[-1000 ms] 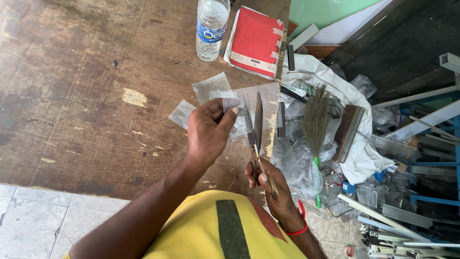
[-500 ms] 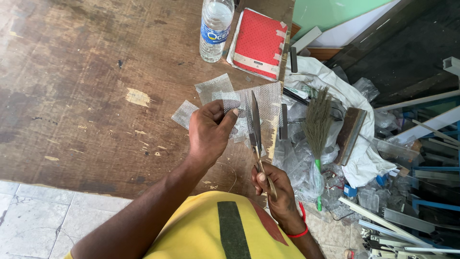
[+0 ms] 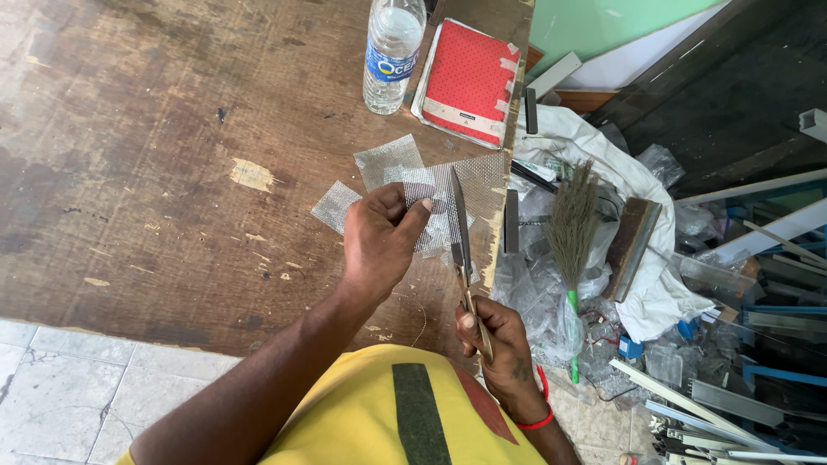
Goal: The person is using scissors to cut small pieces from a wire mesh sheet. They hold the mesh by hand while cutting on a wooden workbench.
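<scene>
The left hand [image 3: 379,241] fingers pinch a translucent grey mesh piece [image 3: 461,194]; the right hand [image 3: 500,344] fingers clasp long-bladed scissors [image 3: 463,237].

Grey translucent mesh sheet [image 3: 469,185] held above the counter edge, long scissors [image 3: 463,250] upright with blades closed against it.
</scene>
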